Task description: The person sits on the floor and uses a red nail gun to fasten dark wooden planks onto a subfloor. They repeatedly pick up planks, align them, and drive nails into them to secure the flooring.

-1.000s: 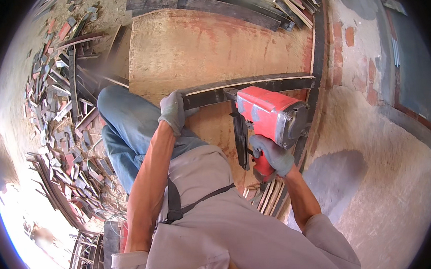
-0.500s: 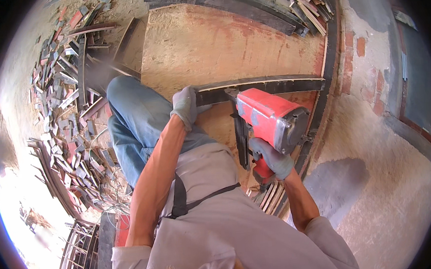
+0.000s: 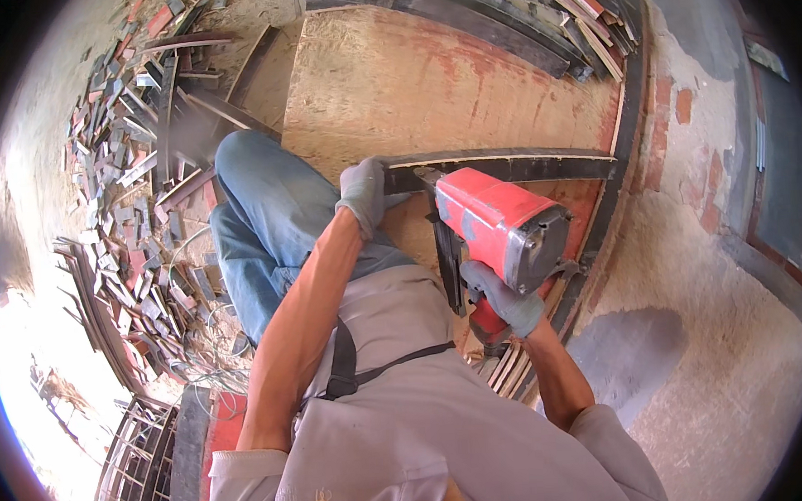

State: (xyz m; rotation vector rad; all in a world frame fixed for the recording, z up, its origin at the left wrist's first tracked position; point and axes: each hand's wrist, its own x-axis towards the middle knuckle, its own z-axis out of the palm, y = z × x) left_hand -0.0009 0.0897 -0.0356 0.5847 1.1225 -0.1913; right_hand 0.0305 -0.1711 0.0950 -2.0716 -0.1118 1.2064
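Observation:
My gloved left hand (image 3: 362,196) is closed around the left end of a dark wooden strip (image 3: 528,166), which runs rightward over a plywood panel (image 3: 365,80) to a dark edge strip (image 3: 632,116). In my gloved right hand (image 3: 505,301) is a red nail gun (image 3: 494,211), held by its handle. Its nose meets the strip a short way right of my left hand, and its black magazine (image 3: 449,262) points back toward me. My right fingers wrap the handle; the trigger is hidden.
Many offcuts (image 3: 138,255) litter the floor at the left. Long strips (image 3: 589,23) lie on the panel's far right corner. A wall with exposed brick (image 3: 684,104) rises on the right. Wire loops (image 3: 212,365) and a metal lattice (image 3: 135,459) lie at the lower left.
The view has shifted slightly, moving the scene rightward. Relative to the strip, the nail gun has moved a little left, closer to my left hand. Both hands keep their grips.

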